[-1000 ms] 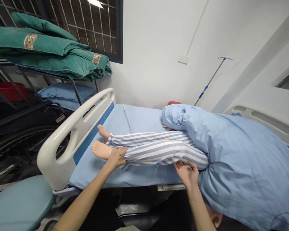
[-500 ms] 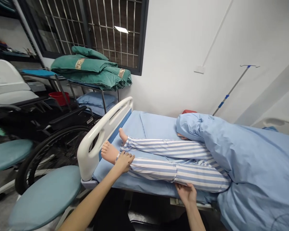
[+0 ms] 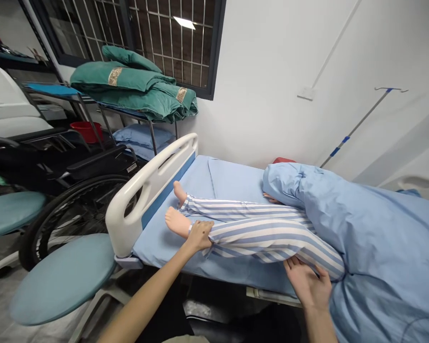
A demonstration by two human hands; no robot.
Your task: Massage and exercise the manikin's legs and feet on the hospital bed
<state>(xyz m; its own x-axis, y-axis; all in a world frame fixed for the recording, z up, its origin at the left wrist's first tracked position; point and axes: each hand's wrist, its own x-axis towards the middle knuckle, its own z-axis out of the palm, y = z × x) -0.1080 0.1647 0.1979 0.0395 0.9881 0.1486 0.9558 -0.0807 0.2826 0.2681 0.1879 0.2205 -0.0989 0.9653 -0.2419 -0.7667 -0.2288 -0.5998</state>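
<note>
**Left hand [image 3: 200, 235] and right hand [image 3: 309, 284] supporting the near leg [image 3: 253, 234], dressed in blue-and-white striped cloth trousers [image 3: 289, 237]**

The near leg is lying lengthwise over the pale-blue-sheeted bed [image 3: 232, 176], along the side closer to the hands, its knee slightly bending. The left hand is wrapping the lower shin just above the ankle, its fingers grasping the limb at the trouser cuff. The right hand is resting palm up, loosely spread, its fingers tucking beneath the knee area; cloth is hiding the fingertips, so I cannot tell how firmly they are pressing.

The near bare foot [image 3: 177, 222] is pointing toward the cream plastic footboard [image 3: 152, 193] with a blue inner panel. The similarly dressed far leg [image 3: 232, 209] is lying just beyond, and a puffy light-blue fabric quilt [image 3: 379, 214] is covering the upper thighs.

Supporting well is probably depending on both hands sharing the weight: the right palm cupping broadly under the joint, the left fingers holding snugly without squeezing. Loose cloth could be sliding under a weak grip. Moving both hands at one pace would be sparing the knee a twist.
</note>
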